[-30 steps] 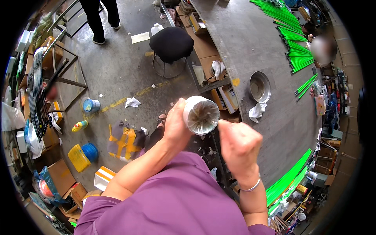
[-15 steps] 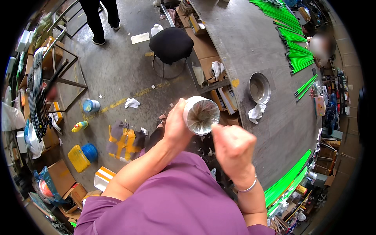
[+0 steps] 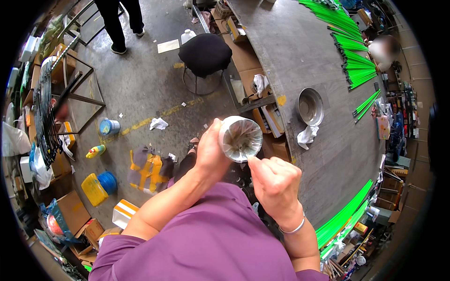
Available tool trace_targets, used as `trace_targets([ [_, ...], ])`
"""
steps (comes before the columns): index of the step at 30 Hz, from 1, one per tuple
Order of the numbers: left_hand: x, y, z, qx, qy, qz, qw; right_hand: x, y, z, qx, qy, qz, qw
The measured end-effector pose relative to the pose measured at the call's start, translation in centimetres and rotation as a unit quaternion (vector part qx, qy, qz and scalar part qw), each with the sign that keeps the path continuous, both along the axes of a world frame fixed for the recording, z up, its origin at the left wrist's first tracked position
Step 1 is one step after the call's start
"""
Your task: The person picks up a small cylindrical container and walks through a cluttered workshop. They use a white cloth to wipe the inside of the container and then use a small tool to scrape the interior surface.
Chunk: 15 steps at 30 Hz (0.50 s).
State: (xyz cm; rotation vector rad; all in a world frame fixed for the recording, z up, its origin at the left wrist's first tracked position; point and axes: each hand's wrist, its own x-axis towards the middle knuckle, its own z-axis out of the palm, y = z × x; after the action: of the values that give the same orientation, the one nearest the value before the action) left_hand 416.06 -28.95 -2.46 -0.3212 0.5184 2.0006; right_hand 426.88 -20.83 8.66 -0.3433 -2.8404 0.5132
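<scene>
In the head view, the left hand point(image 3: 208, 149) is wrapped around a white cup point(image 3: 242, 138) in front of the chest, its lined mouth facing up. The right hand point(image 3: 276, 181), apart from the left, is curled closed at the near rim; whether it pinches anything, I cannot tell. The metal bowl point(image 3: 320, 107) sits on the bench point(image 3: 328, 161) to the right.

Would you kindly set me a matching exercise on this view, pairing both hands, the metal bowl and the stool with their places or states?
1. Left hand
2. Right hand
3. Metal bowl
4. Black-topped stool

A. On the grey tabletop
B. Curled, by the container's rim
C. On the floor
D. Holding the white cylindrical container

Pairs: 1-D, 2-B, 3-A, 4-C
</scene>
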Motion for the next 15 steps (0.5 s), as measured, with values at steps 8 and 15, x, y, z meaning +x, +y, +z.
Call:
trace_targets([
  [8, -0.2, -0.1, 0.3, 0.015, -0.003, -0.013, 1.0, 0.7, 0.7, 0.0, -0.006, 0.019, -0.021, 1.0],
  [15, 0.1, -0.5, 0.6, -0.003, 0.006, -0.019, 1.0, 0.7, 0.7, -0.3, 0.023, 0.025, -0.021, 0.999],
])
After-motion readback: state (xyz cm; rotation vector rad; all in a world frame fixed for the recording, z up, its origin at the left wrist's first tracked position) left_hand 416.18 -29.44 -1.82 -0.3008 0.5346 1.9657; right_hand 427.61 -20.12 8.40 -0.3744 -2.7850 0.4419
